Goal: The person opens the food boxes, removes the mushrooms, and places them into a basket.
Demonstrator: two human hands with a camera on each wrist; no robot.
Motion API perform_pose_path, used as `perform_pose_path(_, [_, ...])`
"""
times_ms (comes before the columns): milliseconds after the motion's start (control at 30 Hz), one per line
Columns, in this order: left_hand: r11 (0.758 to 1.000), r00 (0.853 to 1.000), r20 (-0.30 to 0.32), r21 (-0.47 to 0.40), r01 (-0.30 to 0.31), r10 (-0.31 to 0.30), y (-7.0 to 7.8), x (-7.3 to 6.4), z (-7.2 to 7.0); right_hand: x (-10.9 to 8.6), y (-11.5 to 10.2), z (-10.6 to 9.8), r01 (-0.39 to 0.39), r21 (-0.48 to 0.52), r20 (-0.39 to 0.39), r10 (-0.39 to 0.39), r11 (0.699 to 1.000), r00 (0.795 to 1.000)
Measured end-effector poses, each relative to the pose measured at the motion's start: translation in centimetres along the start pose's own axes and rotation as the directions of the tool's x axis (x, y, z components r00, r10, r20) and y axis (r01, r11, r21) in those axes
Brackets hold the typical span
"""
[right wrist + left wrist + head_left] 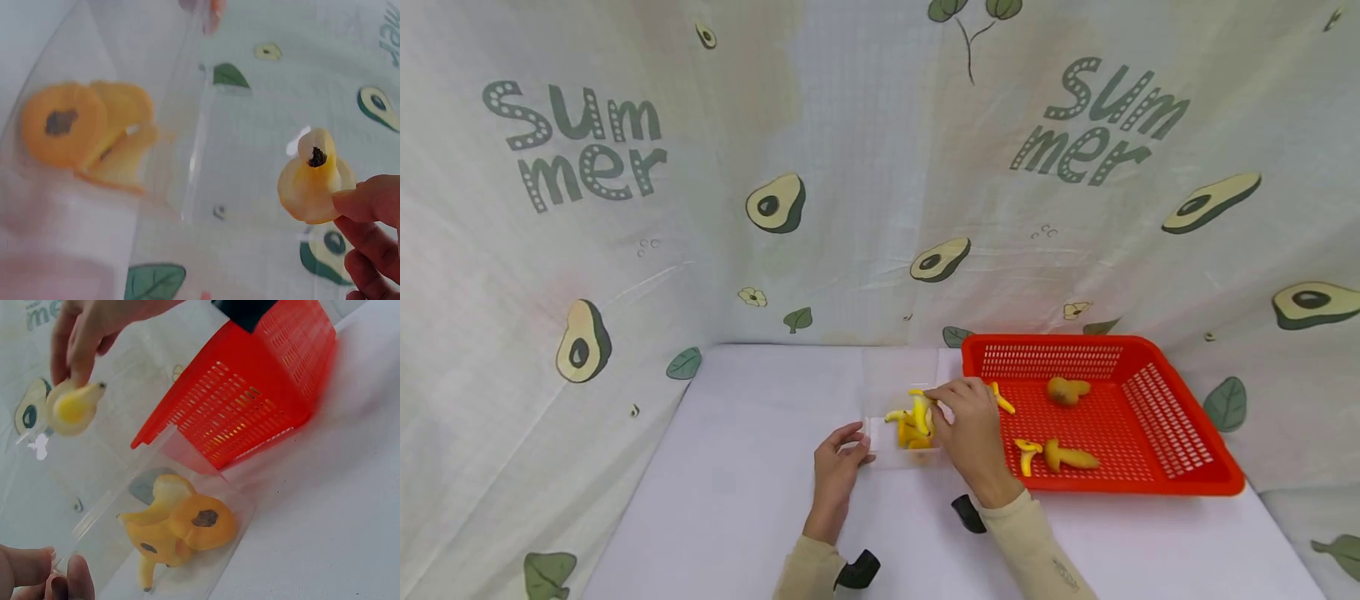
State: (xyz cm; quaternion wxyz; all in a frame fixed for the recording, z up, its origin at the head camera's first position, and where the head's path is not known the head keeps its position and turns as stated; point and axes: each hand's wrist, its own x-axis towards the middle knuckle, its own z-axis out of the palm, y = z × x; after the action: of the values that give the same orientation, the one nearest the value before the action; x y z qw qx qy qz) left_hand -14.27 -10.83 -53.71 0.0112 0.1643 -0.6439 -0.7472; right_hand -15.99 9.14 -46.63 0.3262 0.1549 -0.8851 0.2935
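Observation:
My right hand (973,433) pinches a yellow toy mushroom (921,413) by its cap edge, between thumb and fingers, above a clear plastic box (883,458). In the right wrist view the held mushroom's dark stem end faces the camera. Several yellow-orange toy mushrooms (203,522) lie heaped inside the box, some with dark patches. At the box's left side, my left hand (837,471) pinches the clear rim with thumb and fingers.
To the right stands a red perforated basket (1183,400). It holds two brown mushrooms, one near its back (1066,390) and one near its front (1070,457), plus small yellow ones (1027,455). A printed cloth (850,275) hangs behind the white table (737,467).

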Motion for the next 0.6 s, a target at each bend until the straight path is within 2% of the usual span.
perform_pose_path(433, [0.998, 0.999, -0.022, 0.044, 0.035, -0.034, 0.3, -0.1, 0.2, -0.9, 4.9, -6.3, -0.099, -0.041, -0.115, 0.094, 0.994, 0.989])
perform_pose_path(600, [0.998, 0.999, -0.019, 0.053, 0.035, -0.034, 0.2, 0.0, 0.2, -1.1, 6.4, -8.3, -0.170, -0.057, -0.141, 0.160, 0.984, 0.977])
